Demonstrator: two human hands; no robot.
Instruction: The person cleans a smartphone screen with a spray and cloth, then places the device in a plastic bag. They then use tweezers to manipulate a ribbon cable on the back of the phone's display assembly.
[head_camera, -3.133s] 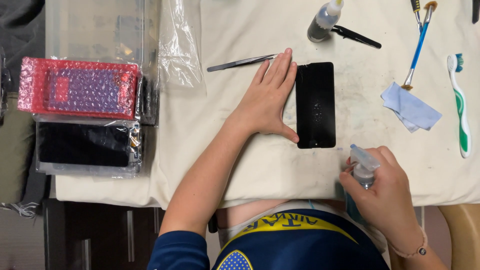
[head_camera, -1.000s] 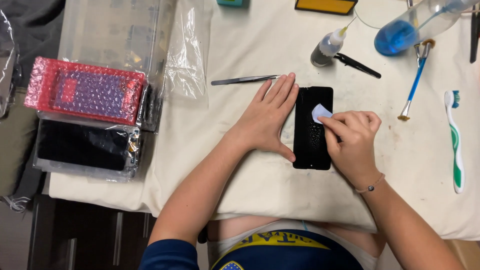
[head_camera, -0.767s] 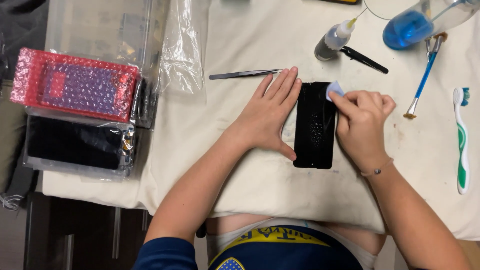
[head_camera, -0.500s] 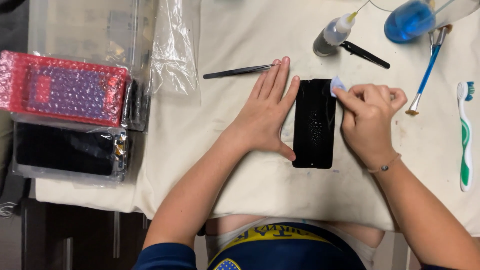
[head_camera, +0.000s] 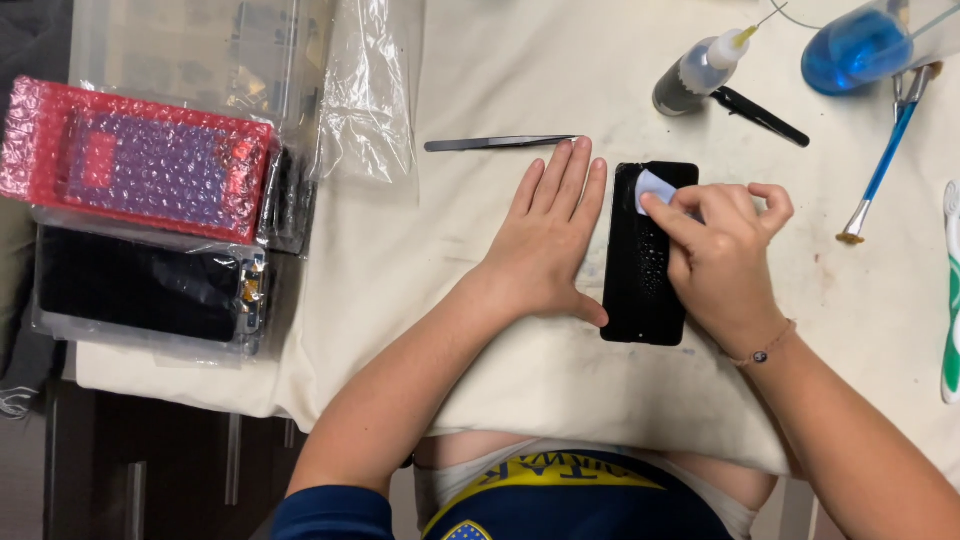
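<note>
- The flat black rectangular phone screen panel (head_camera: 643, 270) lies lengthwise on the cream cloth-covered table (head_camera: 500, 330), in front of the person's torso.
- The left hand (head_camera: 545, 240) lies open and flat on the cloth, fingers straight and together, its thumb and the edge of its forefinger touching the panel's left side; it grips nothing.
- The right hand (head_camera: 720, 260) is curled over the panel's upper right part, its fingertips pinching a small pale-blue wiping cloth (head_camera: 653, 187) against the glass near the top end.
- Slim black metal tweezers (head_camera: 497, 143) lie just beyond the left fingertips.
- A small grey squeeze bottle with a yellow-tipped nozzle (head_camera: 692, 78) and a black pen-like tool (head_camera: 758, 115) lie farther up the table.
- A round flask of blue liquid (head_camera: 855, 45) and a blue-handled brush (head_camera: 885, 165) sit at the upper right.
- On the left stand a red bubble-wrap packet (head_camera: 135, 160) and black panels in clear plastic bags (head_camera: 140, 285).
</note>
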